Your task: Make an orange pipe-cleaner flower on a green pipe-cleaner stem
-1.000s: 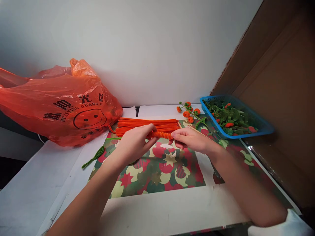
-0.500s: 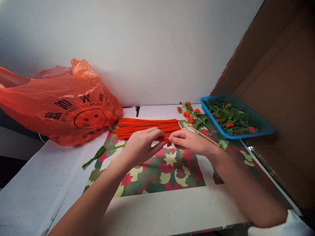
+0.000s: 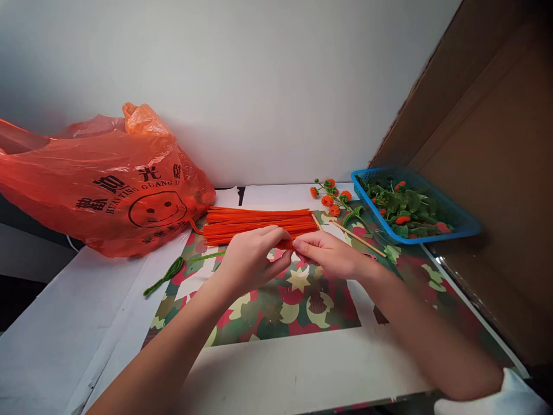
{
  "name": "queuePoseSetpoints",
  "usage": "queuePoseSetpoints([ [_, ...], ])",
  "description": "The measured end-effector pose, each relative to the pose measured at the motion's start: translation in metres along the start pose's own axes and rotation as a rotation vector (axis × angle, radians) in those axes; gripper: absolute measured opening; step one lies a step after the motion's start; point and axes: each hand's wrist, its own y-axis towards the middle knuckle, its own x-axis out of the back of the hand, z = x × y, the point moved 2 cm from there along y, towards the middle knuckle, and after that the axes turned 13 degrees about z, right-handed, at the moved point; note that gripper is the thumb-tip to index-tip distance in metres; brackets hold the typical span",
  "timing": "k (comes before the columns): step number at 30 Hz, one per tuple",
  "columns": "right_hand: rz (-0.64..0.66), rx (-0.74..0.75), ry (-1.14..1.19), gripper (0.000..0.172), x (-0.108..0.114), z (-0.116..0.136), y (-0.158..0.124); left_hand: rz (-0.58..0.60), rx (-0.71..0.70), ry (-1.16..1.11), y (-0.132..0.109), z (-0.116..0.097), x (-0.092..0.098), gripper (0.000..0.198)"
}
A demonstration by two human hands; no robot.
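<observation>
Between my two hands is a small piece of coiled orange pipe cleaner [image 3: 284, 245], partly covered by the fingers. My left hand [image 3: 254, 253] curls its fingers around the left side of it, and a gap shows between thumb and index finger. From the right, my right hand [image 3: 330, 251] pinches the other end between thumb and forefinger. Just behind the hands lies a flat bundle of straight orange pipe cleaners [image 3: 254, 222]. A looped green pipe cleaner [image 3: 166, 276] rests left of my left hand.
An orange plastic bag [image 3: 108, 190] stands at left. Behind my right hand are a thin wooden stick [image 3: 360, 239] and a sprig of orange pipe-cleaner flowers [image 3: 330, 200]. The blue basket [image 3: 458, 232] holds green leaves and orange pieces. Cardboard [image 3: 488, 115] rises at right.
My left thumb has parted slightly from the index finger. My right hand has shifted a little left, and less of the orange coil shows between the hands.
</observation>
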Motion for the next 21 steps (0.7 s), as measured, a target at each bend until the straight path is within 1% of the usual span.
queuePoseSetpoints([
  [6,-0.016,-0.016,-0.012,0.045,-0.0004,0.0009,0.0009,-0.080,-0.046,0.132,0.0009,-0.0001,-0.0032,0.007],
  [9,-0.022,-0.025,-0.010,0.044,-0.0003,0.0008,0.0012,-0.087,-0.059,0.172,0.0012,0.0002,-0.0039,0.008],
  [16,-0.022,-0.075,-0.002,0.043,-0.0004,-0.0003,0.0009,-0.056,-0.059,0.190,0.0017,0.0022,-0.0055,0.013],
  [21,-0.088,-0.096,-0.096,0.032,0.0009,0.0021,-0.0002,0.036,-0.073,0.125,0.0011,0.0065,-0.0042,0.021],
])
